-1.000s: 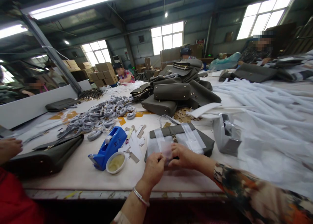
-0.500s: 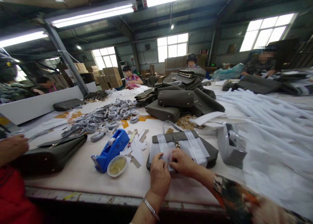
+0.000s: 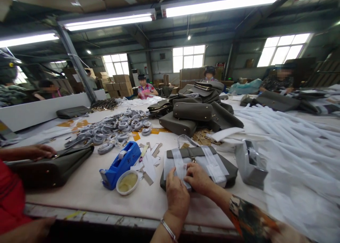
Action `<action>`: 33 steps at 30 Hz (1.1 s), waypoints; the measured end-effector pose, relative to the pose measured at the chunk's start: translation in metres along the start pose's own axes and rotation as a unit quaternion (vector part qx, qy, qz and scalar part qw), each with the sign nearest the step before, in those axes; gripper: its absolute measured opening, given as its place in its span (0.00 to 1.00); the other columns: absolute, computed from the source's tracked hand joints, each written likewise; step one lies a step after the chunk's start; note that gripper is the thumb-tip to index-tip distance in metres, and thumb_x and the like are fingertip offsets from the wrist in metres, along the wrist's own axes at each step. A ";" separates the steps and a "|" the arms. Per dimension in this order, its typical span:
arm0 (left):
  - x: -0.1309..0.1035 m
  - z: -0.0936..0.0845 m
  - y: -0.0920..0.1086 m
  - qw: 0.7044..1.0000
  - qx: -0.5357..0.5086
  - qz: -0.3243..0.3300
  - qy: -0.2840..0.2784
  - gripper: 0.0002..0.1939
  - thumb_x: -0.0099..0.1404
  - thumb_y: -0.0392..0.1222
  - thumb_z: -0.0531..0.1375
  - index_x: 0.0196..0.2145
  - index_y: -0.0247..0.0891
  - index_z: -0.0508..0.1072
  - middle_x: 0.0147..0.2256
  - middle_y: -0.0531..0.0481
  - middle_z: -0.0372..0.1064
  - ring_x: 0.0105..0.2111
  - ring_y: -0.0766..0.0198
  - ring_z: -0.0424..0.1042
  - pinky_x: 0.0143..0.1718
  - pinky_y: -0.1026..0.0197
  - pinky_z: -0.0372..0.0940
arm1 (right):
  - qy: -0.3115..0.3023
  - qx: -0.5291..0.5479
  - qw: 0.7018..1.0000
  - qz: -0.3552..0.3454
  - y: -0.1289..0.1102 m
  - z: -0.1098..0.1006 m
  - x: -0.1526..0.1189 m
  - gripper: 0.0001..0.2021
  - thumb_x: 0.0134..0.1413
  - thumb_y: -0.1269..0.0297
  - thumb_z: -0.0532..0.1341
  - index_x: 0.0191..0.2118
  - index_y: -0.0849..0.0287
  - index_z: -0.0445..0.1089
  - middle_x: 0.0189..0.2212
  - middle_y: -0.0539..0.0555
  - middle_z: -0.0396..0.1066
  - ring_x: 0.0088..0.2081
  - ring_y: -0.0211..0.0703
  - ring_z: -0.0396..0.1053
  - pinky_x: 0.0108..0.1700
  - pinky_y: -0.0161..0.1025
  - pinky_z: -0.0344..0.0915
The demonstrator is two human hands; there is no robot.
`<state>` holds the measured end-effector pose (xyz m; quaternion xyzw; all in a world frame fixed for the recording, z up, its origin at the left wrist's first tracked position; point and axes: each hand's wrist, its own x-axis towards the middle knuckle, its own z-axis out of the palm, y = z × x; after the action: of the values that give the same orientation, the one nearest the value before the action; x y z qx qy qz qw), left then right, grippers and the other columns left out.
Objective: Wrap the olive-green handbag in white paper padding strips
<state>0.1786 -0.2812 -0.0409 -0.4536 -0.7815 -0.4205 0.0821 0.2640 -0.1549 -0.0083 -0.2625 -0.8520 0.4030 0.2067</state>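
The handbag (image 3: 225, 167) lies between the tape dispenser (image 3: 120, 164) (left, a small bowl (image 3: 127, 182) before it) and the folded pouch (image 3: 248, 163).

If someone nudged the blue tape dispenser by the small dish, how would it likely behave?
The blue tape dispenser would probably slide rather than roll: it rests on a long flat base on the table. It looks chunky and solid, so it is likely heavy for its size and stiff. Pushed left, it would likely bump the small dish, which sits close beside it.

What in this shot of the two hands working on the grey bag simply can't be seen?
Head view only:
- Front lower edge of the grey bag: covered by the left hand and right hand.
- Fingertips: curled under, so what they pinch is hidden.
- Writing on the blue tape dispenser: too small.
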 end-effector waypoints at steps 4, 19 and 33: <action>-0.002 0.006 -0.004 1.000 -0.001 0.003 0.018 0.11 0.59 0.25 0.53 0.35 0.38 0.69 0.57 0.36 0.66 0.59 0.47 0.68 0.59 0.38 0.68 | 0.009 -0.010 1.000 0.020 0.001 0.004 0.000 0.08 0.43 0.78 0.65 0.22 0.58 0.75 0.50 0.58 0.75 0.54 0.53 0.69 0.61 0.49 0.62; 0.003 -0.004 0.002 0.996 0.036 0.073 0.047 0.13 0.65 0.29 0.57 0.46 0.39 0.71 0.52 0.39 0.68 0.53 0.49 0.70 0.54 0.43 0.71 | 0.062 -0.040 0.997 -0.001 0.007 0.016 0.002 0.08 0.46 0.77 0.62 0.22 0.58 0.70 0.49 0.61 0.75 0.54 0.56 0.69 0.60 0.52 0.63; 0.011 -0.010 -0.015 0.948 0.133 0.288 0.036 0.15 0.75 0.36 0.46 0.48 0.36 0.72 0.43 0.42 0.78 0.45 0.56 0.78 0.45 0.52 0.78 | 0.098 -0.064 0.993 0.027 0.007 0.024 0.005 0.08 0.49 0.77 0.59 0.25 0.59 0.71 0.48 0.62 0.75 0.53 0.55 0.70 0.60 0.48 0.64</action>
<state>0.1583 -0.2849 -0.0378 -0.6286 -0.6630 -0.2870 0.2879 0.2486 -0.1615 -0.0271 -0.3365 -0.8441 0.3259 0.2609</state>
